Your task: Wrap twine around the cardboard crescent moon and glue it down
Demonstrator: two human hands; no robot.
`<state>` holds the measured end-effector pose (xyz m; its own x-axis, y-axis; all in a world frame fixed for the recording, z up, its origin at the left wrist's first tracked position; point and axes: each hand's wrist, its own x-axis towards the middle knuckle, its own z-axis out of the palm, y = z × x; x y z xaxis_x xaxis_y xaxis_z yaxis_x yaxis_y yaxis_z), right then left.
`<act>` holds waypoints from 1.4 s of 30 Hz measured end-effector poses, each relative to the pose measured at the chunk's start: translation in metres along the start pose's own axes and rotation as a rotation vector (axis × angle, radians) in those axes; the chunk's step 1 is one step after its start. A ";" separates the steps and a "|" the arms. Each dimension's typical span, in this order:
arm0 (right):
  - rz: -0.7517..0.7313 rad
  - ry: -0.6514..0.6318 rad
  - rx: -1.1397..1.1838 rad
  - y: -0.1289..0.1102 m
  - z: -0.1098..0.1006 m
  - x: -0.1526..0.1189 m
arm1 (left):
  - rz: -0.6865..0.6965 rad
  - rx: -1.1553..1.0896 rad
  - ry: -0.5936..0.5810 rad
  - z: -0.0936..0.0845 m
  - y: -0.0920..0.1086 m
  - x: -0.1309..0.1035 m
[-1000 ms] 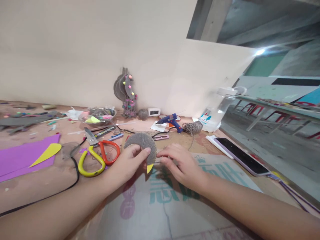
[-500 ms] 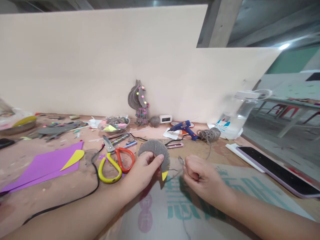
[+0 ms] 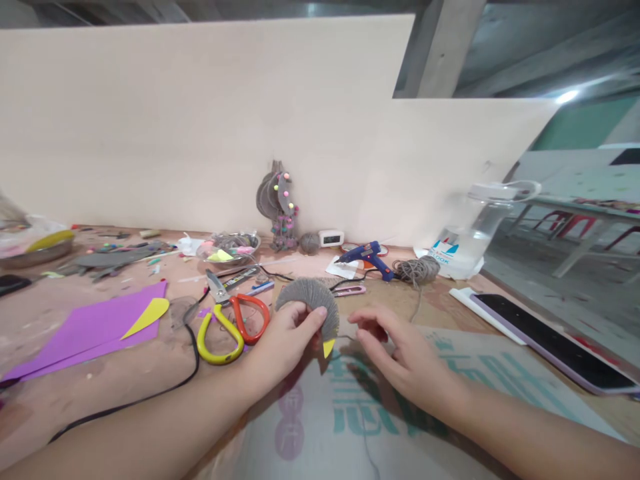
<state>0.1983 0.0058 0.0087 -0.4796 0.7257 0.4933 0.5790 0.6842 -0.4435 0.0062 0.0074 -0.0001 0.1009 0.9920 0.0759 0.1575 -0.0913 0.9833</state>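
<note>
From where I'm standing, the grey crescent (image 3: 313, 293) looks mostly wrapped in yarn, with just its yellow tip (image 3: 329, 347) bare; that tip seems to be what is left to cover. The crescent is up above the plastic sheet (image 3: 310, 440), pinched between the left hand's (image 3: 283, 347) thumb and fingers. Right of it, the right hand (image 3: 410, 363) is loosely curled, thumb and forefinger parted, near a loose strand (image 3: 345, 337). Well to its left lies a yellow cutout (image 3: 150, 317), unwrapped. The left fingers hide the crescent's inner edge and whatever is behind it; I can't follow where the strand runs, or tell whether the right hand's lower fingers touch it.
</note>
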 end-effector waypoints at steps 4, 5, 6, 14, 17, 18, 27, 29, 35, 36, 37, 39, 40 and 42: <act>-0.070 -0.040 0.014 0.001 0.001 0.004 | 0.021 0.016 0.008 0.000 -0.001 0.000; -0.075 -0.051 0.016 0.002 0.002 0.005 | 0.027 0.019 0.007 0.000 -0.002 0.000; -0.079 -0.064 0.018 0.002 0.002 0.005 | 0.034 0.025 0.009 -0.001 -0.003 0.000; -0.127 -0.066 0.009 0.001 0.006 0.005 | 0.053 0.058 0.016 -0.001 -0.007 0.002; -0.136 -0.054 -0.013 0.000 0.008 0.007 | 0.048 0.076 0.018 0.000 -0.006 0.002; -0.138 -0.049 -0.024 0.000 0.008 0.007 | 0.049 0.084 0.014 0.000 -0.005 0.002; -0.155 -0.040 -0.035 0.000 0.008 0.006 | 0.018 0.136 0.004 -0.001 0.001 -0.001; -0.150 -0.037 -0.041 -0.001 0.008 0.006 | 0.027 0.129 0.002 -0.001 -0.001 0.000; -0.164 -0.053 -0.084 0.000 0.009 0.006 | 0.028 0.095 -0.013 -0.001 -0.002 0.000; -0.167 -0.055 -0.086 0.000 0.009 0.006 | 0.029 0.099 -0.011 -0.001 -0.001 -0.001; -0.169 -0.053 -0.088 0.000 0.009 0.007 | 0.031 0.102 -0.008 -0.001 0.000 -0.001; -0.176 -0.044 -0.091 0.001 0.010 0.007 | 0.022 0.106 0.000 0.000 0.002 -0.002; -0.179 -0.040 -0.095 0.001 0.010 0.007 | 0.016 0.104 0.005 0.000 0.003 -0.002; -0.186 -0.029 -0.105 0.002 0.011 0.007 | 0.012 0.102 0.003 0.001 0.004 -0.003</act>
<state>0.1888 0.0126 0.0032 -0.6027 0.5903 0.5369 0.5435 0.7963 -0.2653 0.0071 0.0039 0.0040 0.1006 0.9910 0.0884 0.2555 -0.1116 0.9603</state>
